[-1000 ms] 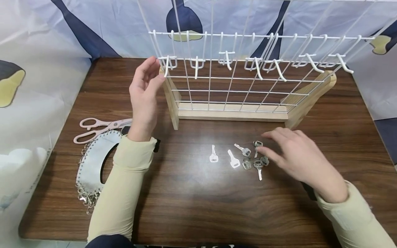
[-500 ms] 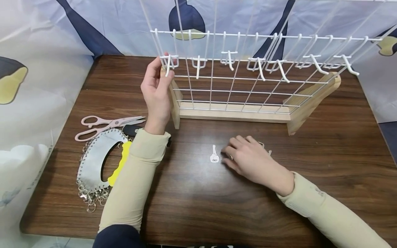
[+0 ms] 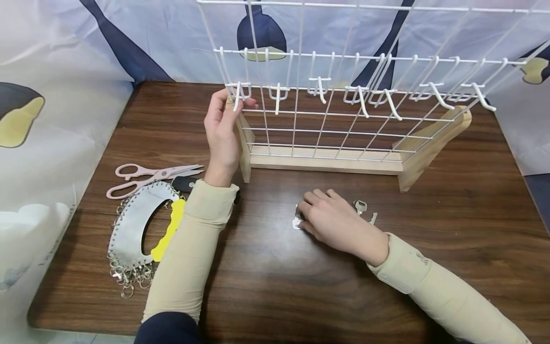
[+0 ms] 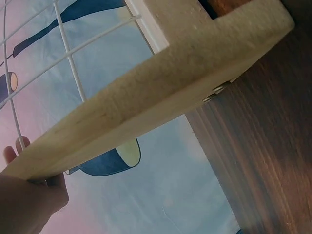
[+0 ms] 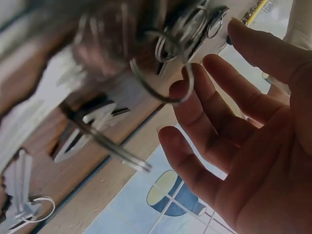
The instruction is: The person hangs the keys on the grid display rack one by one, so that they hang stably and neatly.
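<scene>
My left hand point(image 3: 223, 136) grips the top of the left wooden upright of a white wire rack point(image 3: 326, 131), thumb in front and fingers behind. In the left wrist view that wooden upright point(image 4: 122, 107) runs across the picture. My right hand point(image 3: 328, 217) is low over the table, its fingertips at a silver key point(image 3: 296, 223). Its palm hides the tabletop beneath. Right of it lie two more keys, one with a squarish head point(image 3: 360, 206) and one partly hidden point(image 3: 373, 218). In the right wrist view my fingers are loosely bent, thumb apart, near a blurred metal ring point(image 5: 187, 87).
White hooks point(image 3: 320, 91) hang along the rack's crossbar and stick out forward. On the left lie pink scissors point(image 3: 154, 174), a black fob point(image 3: 185, 184) and a crescent metal plate point(image 3: 124, 236) with a yellow grip and small rings. A patterned cloth point(image 3: 172, 38) hangs behind the table.
My right hand has moved left across the keys, over several of them, to the leftmost one. My left hand has come rightward onto the wooden upright and holds it.
</scene>
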Available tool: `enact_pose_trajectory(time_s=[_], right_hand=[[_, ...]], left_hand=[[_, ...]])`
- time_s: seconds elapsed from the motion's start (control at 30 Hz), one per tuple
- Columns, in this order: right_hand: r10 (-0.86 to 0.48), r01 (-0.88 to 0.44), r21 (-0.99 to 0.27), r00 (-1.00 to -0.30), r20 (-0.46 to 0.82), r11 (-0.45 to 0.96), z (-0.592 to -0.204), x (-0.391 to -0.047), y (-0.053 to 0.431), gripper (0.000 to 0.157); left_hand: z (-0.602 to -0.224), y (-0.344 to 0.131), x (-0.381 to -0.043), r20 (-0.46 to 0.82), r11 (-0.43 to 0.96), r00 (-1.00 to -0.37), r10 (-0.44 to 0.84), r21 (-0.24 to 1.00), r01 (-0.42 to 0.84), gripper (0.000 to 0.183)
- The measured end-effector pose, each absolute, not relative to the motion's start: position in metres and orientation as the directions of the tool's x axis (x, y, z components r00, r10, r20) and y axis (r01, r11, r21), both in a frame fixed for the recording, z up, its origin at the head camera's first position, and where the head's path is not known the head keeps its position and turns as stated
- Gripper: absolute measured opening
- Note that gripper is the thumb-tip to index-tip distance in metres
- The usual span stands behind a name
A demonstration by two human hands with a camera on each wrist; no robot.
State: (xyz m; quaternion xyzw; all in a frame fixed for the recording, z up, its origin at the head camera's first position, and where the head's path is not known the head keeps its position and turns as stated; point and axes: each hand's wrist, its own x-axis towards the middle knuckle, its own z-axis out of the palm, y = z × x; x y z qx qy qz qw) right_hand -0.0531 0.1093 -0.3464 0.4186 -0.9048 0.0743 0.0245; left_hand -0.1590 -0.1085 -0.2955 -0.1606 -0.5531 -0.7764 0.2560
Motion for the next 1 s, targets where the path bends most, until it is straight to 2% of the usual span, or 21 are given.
enact_pose_trajectory(time_s=[0.37,1.0], right_hand=[[-0.767,-0.767,-0.124,-0.639,0.059,0.630,-0.348,-0.053,0.108,0.022],[-0.760,-0.764,-0.129,-0.644,0.086,0.633,-0.350,-0.050,0.108,0.019]], left_hand=[[-0.300,-0.107,-0.160,0.566,-0.229,-0.794,-0.221,0.761,0.607,0.018],[-0.308,-0.101,-0.159,0.652,-0.159,-0.721,-0.235,0.706,0.690,0.026]])
